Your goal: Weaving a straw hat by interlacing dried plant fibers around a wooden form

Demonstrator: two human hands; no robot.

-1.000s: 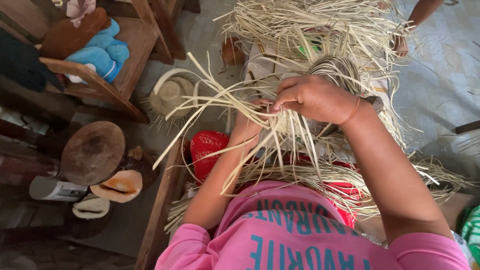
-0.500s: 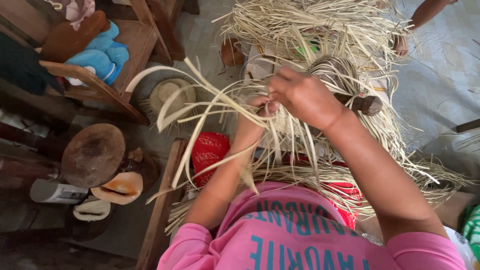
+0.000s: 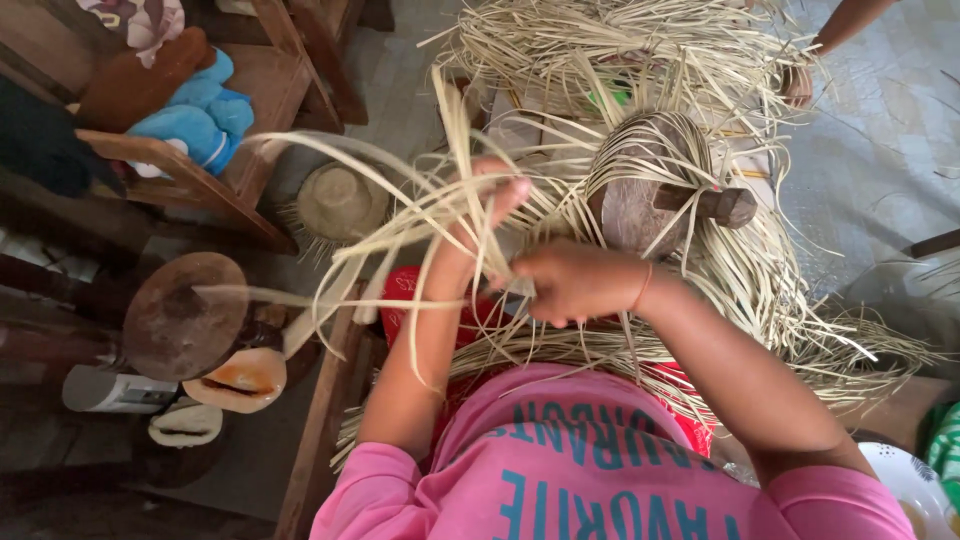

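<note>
Since half a second ago the right hand [image 3: 575, 283] has dropped toward the body, fist pinching pale straw strips [image 3: 400, 225]; the left hand [image 3: 490, 200], just beyond it, grips the same bundle. Loose ends fan leftward — a hard tug could snap or tangle them.

We see pale, flat straw strips [image 3: 420, 215] fanning out in long loose curves, bunched where they cross mid-frame.
</note>
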